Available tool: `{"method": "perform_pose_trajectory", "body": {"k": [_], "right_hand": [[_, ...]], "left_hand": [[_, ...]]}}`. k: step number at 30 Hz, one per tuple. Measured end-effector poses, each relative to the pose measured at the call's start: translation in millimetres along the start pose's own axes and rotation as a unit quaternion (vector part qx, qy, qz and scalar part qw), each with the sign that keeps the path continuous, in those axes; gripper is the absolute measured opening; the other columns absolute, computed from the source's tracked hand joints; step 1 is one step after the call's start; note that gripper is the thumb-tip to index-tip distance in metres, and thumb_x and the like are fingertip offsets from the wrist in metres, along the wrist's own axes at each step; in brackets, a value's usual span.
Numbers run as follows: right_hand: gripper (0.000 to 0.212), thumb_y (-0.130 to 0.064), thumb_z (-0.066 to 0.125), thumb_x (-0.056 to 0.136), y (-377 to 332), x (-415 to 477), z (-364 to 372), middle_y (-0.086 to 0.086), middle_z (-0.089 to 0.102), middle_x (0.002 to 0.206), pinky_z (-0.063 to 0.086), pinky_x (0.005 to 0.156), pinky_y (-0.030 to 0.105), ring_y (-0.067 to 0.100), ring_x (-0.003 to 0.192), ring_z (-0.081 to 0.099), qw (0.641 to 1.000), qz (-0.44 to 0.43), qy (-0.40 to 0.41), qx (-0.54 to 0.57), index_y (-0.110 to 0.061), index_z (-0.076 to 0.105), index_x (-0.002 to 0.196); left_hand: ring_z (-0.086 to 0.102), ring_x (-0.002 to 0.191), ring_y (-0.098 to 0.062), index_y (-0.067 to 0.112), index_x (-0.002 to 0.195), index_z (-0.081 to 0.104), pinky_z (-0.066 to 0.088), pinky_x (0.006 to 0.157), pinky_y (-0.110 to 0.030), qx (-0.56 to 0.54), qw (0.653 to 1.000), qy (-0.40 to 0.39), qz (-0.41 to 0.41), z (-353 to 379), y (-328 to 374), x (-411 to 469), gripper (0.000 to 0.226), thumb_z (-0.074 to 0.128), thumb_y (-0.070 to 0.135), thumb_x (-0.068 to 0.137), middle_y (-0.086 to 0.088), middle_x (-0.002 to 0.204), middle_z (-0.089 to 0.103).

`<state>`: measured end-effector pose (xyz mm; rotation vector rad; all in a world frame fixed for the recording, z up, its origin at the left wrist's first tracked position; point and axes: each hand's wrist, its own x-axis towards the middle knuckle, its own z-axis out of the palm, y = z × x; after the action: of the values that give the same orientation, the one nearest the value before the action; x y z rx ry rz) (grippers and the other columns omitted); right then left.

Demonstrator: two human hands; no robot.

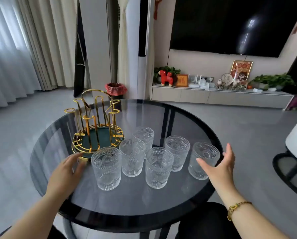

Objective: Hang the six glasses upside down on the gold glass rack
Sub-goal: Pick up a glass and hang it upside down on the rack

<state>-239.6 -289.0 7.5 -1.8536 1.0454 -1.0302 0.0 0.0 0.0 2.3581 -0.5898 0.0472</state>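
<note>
Nearest the person, both forearms are reaching out over the round dark glass table [110, 213], and none of the six glasses is hanging yet: all are standing upright, mouths up, in a loose cluster on the tabletop. The right hand [218, 167] is spreading open around the rightmost glass [203, 160], thumb across its near wall and fingers curving behind, seemingly touching but not yet gripping. The left hand [67, 171] is lying relaxed, fingers extended, with its fingertips at the near rim of the gold rack [96, 123], apparently steadying it. For a clean lift, the right hand is best closing on the lower body of the glass, since the embossed walls are likely giving decent grip, then turning it over only once it is clear of its neighbours. That glass is standing close to the table's right edge, so lifting straight up looks safer than sliding outward. The front-left glass [106, 168] and the middle front glass [159, 167] are standing near each other, with three more behind them, the farthest one [143, 137] just beside the rack's green base. The rack's upright prongs are all standing empty, and those facing the glasses look easiest to reach. Beyond the rack, the far half of the table is lying open, giving room for swinging a glass around.
</note>
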Motion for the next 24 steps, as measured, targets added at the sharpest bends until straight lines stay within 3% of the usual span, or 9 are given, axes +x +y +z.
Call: {"method": "perform_pose_trajectory", "body": {"k": [3,6,10,14,20,24], "right_hand": [[0.108,-0.021,0.076,0.064,9,4,6,0.004,0.012,0.151,0.023,0.108,0.038,0.018,0.136,0.017,0.998,0.04,-0.041,0.036,-0.026,-0.002,0.138],[0.11,-0.02,0.077,0.062,23,2,18,0.003,0.015,0.15,0.019,0.108,0.033,0.017,0.135,0.018,0.995,0.062,-0.061,0.053,-0.025,-0.002,0.138],[0.095,-0.017,0.078,0.061,31,6,23,0.002,0.033,0.132,0.026,0.095,0.026,0.015,0.119,0.033,0.995,0.063,-0.053,0.047,-0.018,0.017,0.134],[0.079,-0.015,0.076,0.063,30,10,23,-0.005,0.033,0.114,0.03,0.089,0.028,0.011,0.104,0.034,0.996,0.067,-0.048,0.039,-0.018,0.028,0.126],[0.072,-0.013,0.075,0.064,-10,28,20,-0.003,0.04,0.113,0.031,0.086,0.029,0.012,0.102,0.04,0.998,0.012,0.013,0.062,-0.017,0.032,0.122],[0.073,-0.017,0.076,0.063,-52,53,17,0.0,0.047,0.12,0.035,0.086,0.031,0.018,0.107,0.047,0.997,-0.054,-0.048,0.024,-0.021,0.033,0.122]], "left_hand": [[0.047,0.119,-0.039,0.013,0.128,0.045,0.042,0.091,-0.051,0.011,1.0,-0.008,-0.008,8,-6,4,0.039,0.046,0.023,0.089,-0.019,0.134,0.049],[0.051,0.113,-0.039,0.011,0.126,0.046,0.043,0.088,-0.048,0.033,0.998,-0.034,-0.034,14,-9,5,0.039,0.048,0.023,0.089,-0.019,0.131,0.052],[0.048,0.119,-0.033,0.013,0.124,0.048,0.037,0.098,-0.045,0.088,0.993,-0.069,-0.035,16,-15,12,0.039,0.048,0.03,0.089,-0.012,0.133,0.052],[0.042,0.126,-0.025,0.019,0.123,0.05,0.029,0.107,-0.041,0.12,0.99,-0.079,-0.003,17,-23,16,0.038,0.045,0.036,0.089,-0.004,0.138,0.047],[0.041,0.128,-0.022,0.02,0.124,0.048,0.026,0.109,-0.039,0.116,0.99,-0.084,-0.002,16,-24,16,0.038,0.039,0.036,0.091,-0.002,0.139,0.045],[0.043,0.125,-0.03,0.015,0.13,0.04,0.034,0.104,-0.045,0.055,0.998,-0.032,-0.019,12,-24,18,0.042,0.043,0.028,0.091,-0.008,0.142,0.041]]}}
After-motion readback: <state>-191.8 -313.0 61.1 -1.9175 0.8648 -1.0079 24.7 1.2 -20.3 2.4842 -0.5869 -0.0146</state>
